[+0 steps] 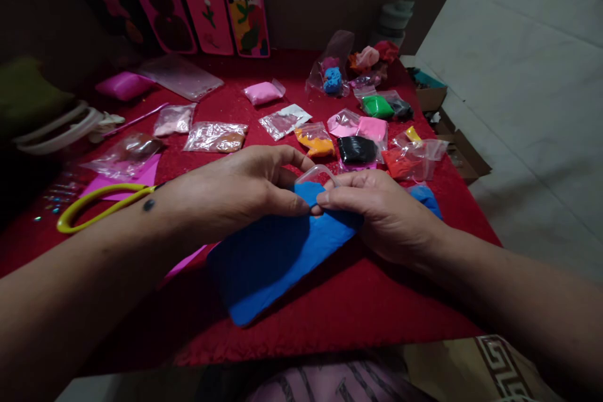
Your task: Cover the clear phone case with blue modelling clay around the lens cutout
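A clear phone case [282, 264], its back mostly covered with blue clay, is held tilted above the red cloth. My left hand [264, 182] grips its far left edge, thumb pressed on the clay. My right hand [372, 204] holds the far right edge, its thumb tip close to the left one. Between the thumbs lies a small gap in the clay near the camera hole. At the far end the bare transparent rim [321, 169] shows. The fingers underneath the case are hidden. Yellow-handled scissors [101, 195] lie beyond my left forearm, which covers part of them.
Several clay bags lie across the red-covered table [377, 308], among them black [357, 149], orange [316, 141] and green [377, 106]. An uncovered clear case [181, 75] lies at the back left. Decorated cases [245, 3] lean on the wall. Cardboard boxes [464, 154] stand right of the table.
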A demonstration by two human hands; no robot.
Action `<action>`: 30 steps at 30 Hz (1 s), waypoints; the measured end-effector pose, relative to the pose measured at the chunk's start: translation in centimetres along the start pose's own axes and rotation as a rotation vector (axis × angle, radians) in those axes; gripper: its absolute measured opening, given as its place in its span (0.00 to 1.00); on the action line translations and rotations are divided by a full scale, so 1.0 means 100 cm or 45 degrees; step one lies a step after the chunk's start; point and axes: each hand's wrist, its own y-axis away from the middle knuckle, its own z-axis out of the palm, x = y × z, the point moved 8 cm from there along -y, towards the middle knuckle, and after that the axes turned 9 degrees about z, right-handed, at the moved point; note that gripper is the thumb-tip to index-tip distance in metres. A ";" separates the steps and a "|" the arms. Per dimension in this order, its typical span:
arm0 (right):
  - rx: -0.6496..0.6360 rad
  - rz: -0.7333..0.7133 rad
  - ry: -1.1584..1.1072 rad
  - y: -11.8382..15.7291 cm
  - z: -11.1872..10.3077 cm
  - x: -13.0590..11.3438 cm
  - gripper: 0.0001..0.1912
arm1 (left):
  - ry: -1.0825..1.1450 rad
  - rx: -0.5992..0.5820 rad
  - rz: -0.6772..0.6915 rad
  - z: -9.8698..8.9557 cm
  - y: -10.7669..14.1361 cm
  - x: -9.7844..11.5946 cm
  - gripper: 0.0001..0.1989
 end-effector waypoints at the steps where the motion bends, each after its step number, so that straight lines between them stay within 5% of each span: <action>1: -0.001 0.004 -0.004 0.000 0.000 0.000 0.11 | 0.001 0.020 0.000 -0.002 0.000 0.000 0.17; 17: 0.005 0.037 -0.023 0.000 0.001 0.000 0.09 | 0.038 -0.081 0.055 0.004 -0.002 0.004 0.13; 30: 0.057 0.024 -0.014 -0.001 0.000 -0.004 0.07 | 0.099 -0.018 0.041 -0.012 -0.004 -0.006 0.14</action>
